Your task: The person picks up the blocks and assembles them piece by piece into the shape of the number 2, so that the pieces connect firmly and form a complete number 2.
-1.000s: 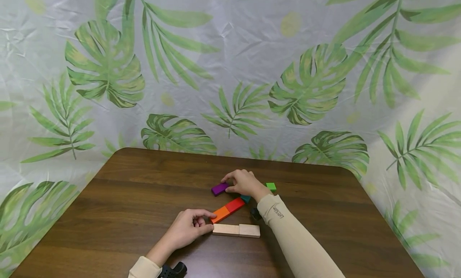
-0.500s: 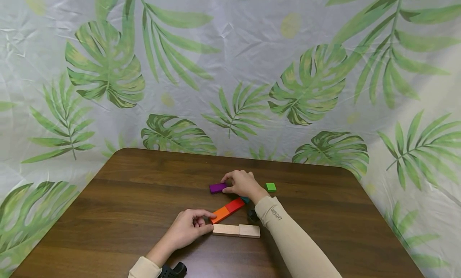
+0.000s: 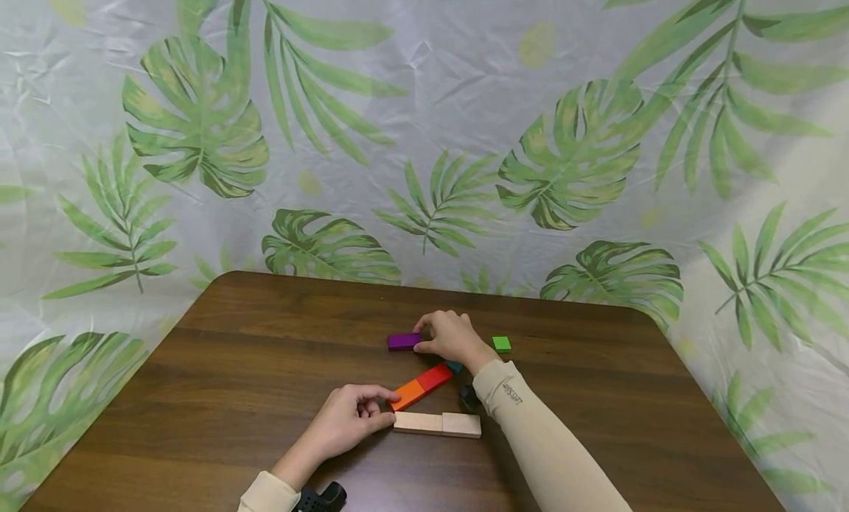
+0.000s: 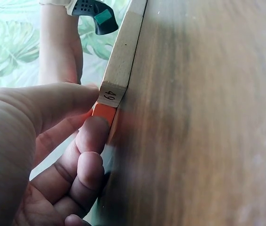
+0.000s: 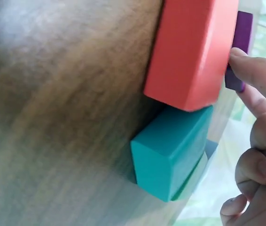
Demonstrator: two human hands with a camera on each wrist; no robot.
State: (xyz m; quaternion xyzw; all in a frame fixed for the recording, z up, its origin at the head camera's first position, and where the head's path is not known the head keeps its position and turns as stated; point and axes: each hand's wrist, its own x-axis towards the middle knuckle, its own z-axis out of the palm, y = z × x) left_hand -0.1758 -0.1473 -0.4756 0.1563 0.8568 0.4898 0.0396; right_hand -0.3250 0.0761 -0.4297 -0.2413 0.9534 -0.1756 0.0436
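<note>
My right hand (image 3: 451, 337) pinches the right end of a purple block (image 3: 402, 342) between thumb and index finger, toward the far side of the table; its other fingers are curled in the right wrist view. Nearer, an orange block (image 3: 406, 395), a red block (image 3: 435, 377) and a teal block (image 5: 156, 165) form a slanting row. At the row's lower left end, my left hand (image 3: 348, 420) touches the orange block with its fingers, while its thumb rests against the end of a plain wooden block (image 3: 418, 423), marked 49 in the left wrist view.
A second plain block (image 3: 461, 425) continues the wooden one to the right. A small green block (image 3: 501, 344) lies right of my right hand. Everything is on a brown wooden table (image 3: 199, 394), with a leaf-patterned cloth (image 3: 424, 129) hanging behind it.
The purple block has turned from a slant to nearly parallel with the table's far edge, shifting slightly away from me, with my right hand on it. My left hand stays in place.
</note>
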